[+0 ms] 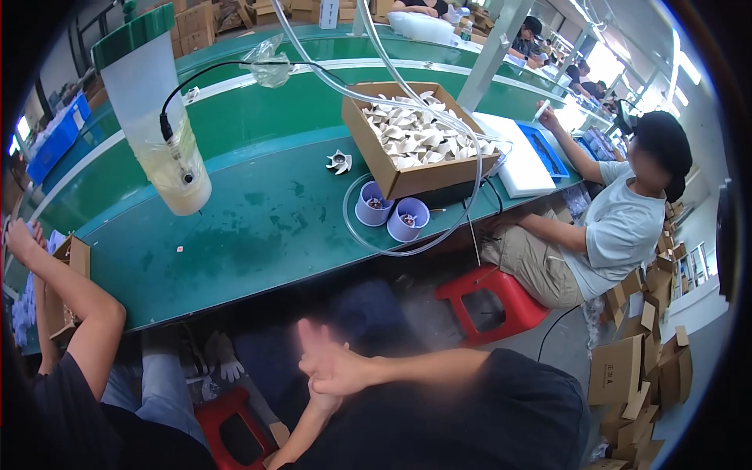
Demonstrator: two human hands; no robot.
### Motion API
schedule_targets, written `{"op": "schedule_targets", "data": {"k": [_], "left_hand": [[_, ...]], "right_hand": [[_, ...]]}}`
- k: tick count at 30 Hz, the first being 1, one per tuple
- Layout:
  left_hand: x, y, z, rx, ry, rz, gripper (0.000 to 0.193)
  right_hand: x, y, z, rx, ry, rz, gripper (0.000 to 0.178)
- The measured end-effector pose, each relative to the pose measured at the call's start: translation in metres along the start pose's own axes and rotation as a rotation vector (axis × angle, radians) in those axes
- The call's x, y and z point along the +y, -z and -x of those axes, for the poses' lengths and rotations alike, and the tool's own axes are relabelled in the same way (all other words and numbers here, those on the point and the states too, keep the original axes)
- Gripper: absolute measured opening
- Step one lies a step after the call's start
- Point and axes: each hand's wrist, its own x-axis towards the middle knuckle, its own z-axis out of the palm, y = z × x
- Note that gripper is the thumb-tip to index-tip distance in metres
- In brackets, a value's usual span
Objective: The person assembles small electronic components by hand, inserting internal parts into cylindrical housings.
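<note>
Both of my hands meet in front of my body, below the near edge of the green bench. My right hand [341, 371] lies across the left one, its fingers stretched toward the upper left and smeared by motion. No object shows in it. My left hand [324, 400] comes up from below and touches the right hand from underneath; most of its fingers are hidden. On the bench beyond stand two lavender cups [406, 219] with small metal parts inside. Behind them, a cardboard box [407, 182] is heaped with whitish bladed impellers [427, 129].
A single impeller [339, 162] lies on the green bench [235, 251]. At left hangs a translucent cylinder [149, 102] with a black cable. Clear tubing [368, 249] loops around the cups. Co-workers sit on both sides; a red stool [513, 317] stands right. Cardboard boxes [619, 368] pile behind.
</note>
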Motion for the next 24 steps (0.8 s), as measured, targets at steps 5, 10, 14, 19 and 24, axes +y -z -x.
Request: {"op": "schedule_targets", "data": {"k": [5, 10, 14, 19, 24], "left_hand": [[-0.025, 0.035, 0.010, -0.172, 0.152, 0.170, 0.071], [-0.022, 0.068, 0.019, -0.307, 0.321, 0.324, 0.073], [-0.026, 0.096, 0.017, -0.474, 0.511, 0.164, 0.072], [0.023, 0.089, -0.018, -0.737, 0.288, -0.656, 0.076], [0.115, 0.035, -0.035, -0.784, 0.684, -1.532, 0.079]], "right_hand": [[0.011, -0.013, -0.004, 0.063, 0.110, 0.130, 0.021], [-0.012, 0.012, -0.010, -0.438, -0.085, 0.002, 0.031], [-0.028, 0.021, -0.011, -0.541, -0.165, 0.151, 0.042], [-0.041, 0.039, -0.028, -0.620, -0.208, 0.257, 0.059], [-0.041, 0.045, -0.021, -0.570, 0.057, 0.699, 0.092]]}}
